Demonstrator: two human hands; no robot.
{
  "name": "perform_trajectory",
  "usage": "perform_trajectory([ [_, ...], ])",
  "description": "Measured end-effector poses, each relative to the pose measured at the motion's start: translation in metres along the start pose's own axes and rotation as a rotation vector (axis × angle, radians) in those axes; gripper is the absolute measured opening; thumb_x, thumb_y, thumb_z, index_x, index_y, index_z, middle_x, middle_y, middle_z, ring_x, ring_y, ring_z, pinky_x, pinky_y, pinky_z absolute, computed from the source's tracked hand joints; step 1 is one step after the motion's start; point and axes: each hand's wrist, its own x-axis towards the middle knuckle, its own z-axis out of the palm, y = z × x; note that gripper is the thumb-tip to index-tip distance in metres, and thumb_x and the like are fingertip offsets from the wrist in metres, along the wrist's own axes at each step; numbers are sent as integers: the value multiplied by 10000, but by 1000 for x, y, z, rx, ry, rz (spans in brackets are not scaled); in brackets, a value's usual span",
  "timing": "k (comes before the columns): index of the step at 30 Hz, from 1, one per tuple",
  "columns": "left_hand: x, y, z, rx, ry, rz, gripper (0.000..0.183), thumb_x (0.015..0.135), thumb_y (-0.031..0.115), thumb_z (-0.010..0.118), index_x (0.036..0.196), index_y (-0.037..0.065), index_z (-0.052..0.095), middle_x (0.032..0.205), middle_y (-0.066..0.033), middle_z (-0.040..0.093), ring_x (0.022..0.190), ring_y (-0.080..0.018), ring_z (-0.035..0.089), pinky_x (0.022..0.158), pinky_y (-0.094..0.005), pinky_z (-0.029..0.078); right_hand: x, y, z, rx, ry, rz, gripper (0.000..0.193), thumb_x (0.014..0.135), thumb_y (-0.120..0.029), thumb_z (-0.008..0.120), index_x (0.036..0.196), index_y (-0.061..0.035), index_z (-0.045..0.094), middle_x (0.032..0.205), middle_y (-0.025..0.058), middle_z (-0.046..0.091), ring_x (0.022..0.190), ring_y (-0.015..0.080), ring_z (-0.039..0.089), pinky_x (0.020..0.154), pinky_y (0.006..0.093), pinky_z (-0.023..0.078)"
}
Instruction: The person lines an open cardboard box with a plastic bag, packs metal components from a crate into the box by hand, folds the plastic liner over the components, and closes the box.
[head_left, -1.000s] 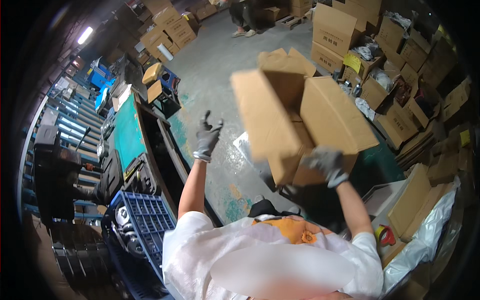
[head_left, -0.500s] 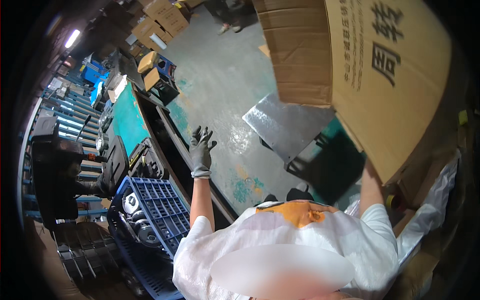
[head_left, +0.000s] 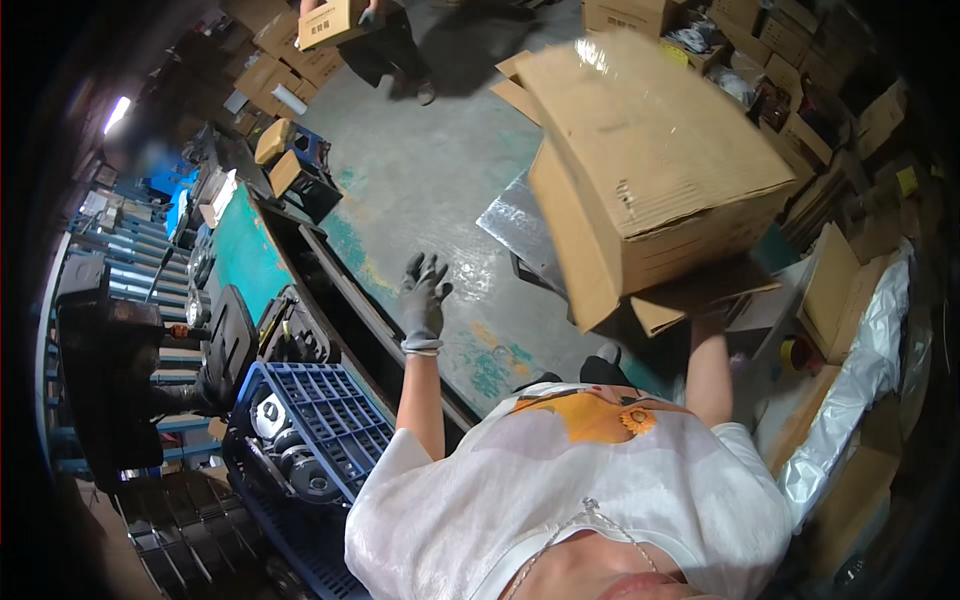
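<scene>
A large cardboard box (head_left: 660, 170) fills the upper right of centre of the frame, tilted, with a broad brown face toward the camera and loose flaps sticking out at its upper left and along its lower edge. The person's right forearm (head_left: 710, 375) reaches up to the lower flap; the right hand is hidden by the box, so whether it grips the cardboard cannot be told. The left hand (head_left: 423, 300), in a grey glove, is raised left of the frame's centre, well apart from the box, its fingers spread and holding nothing.

Behind the box's left edge, a flat silver-grey panel (head_left: 525, 230) shows in part. At the lower left, near the left forearm, a blue plastic crate (head_left: 355, 425) holds round metal parts (head_left: 310, 475). Above it in the frame stands a green-topped table (head_left: 245, 250), with an open black case (head_left: 290, 330) at its near end. A wooden-topped stool (head_left: 292, 173) is at the upper left.

At the top of the frame, another person (head_left: 395, 55) holds a smaller carton (head_left: 330, 22). At the right lie a red and yellow tape roll (head_left: 795, 353) and crumpled silvery plastic sheeting (head_left: 850, 385).
</scene>
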Motion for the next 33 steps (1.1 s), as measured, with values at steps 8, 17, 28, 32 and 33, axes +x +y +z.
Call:
perform_trajectory([
  [8, -7, 0, -2, 18, -43, -2, 421, 966, 196, 521, 1357, 128, 378, 1376, -97, 481, 1148, -232, 560, 755, -319, 463, -6, 34, -29, 353, 3, 205, 478, 998, -303, 410, 1376, -17, 356, 1378, 141, 425, 1272, 264, 410, 1078, 405, 340],
  [17, 5, -5, -6, -4, 2, -18, 444, 948, 208, 557, 1347, 130, 378, 1386, -111, 469, 1158, -237, 555, 802, -343, 444, -14, 49, -46, 671, 118, 376, 463, 997, -308, 412, 1362, -25, 378, 1356, 142, 447, 1255, 265, 430, 1066, 408, 357],
  [28, -50, 136, 154, 350, -123, 1147, 526, 817, -61, 582, 1327, -34, 453, 1281, -156, 544, 1198, -247, 513, 994, -369, 412, 17, 125, -65, -896, -151, -364, 286, 882, -181, 502, 1103, -15, 574, 1012, 169, 614, 944, 300, 593, 768, 383, 458],
  [32, -45, 153, 185, 588, -378, 1601, 358, 782, -43, 615, 1138, -66, 583, 1171, -190, 599, 1155, -334, 535, 965, -401, 424, 16, 39, -14, -695, -790, -401, 278, 862, -297, 529, 676, -104, 603, 664, 107, 601, 619, 309, 584, 605, 438, 463],
  [33, -44, 152, 198, 720, -470, 1553, 387, 771, 34, 674, 1140, -40, 588, 1151, -185, 605, 1139, -379, 536, 967, -427, 418, 5, 51, -15, -676, -962, -424, 404, 871, -334, 519, 524, -131, 561, 530, 93, 563, 518, 308, 560, 550, 450, 459],
])
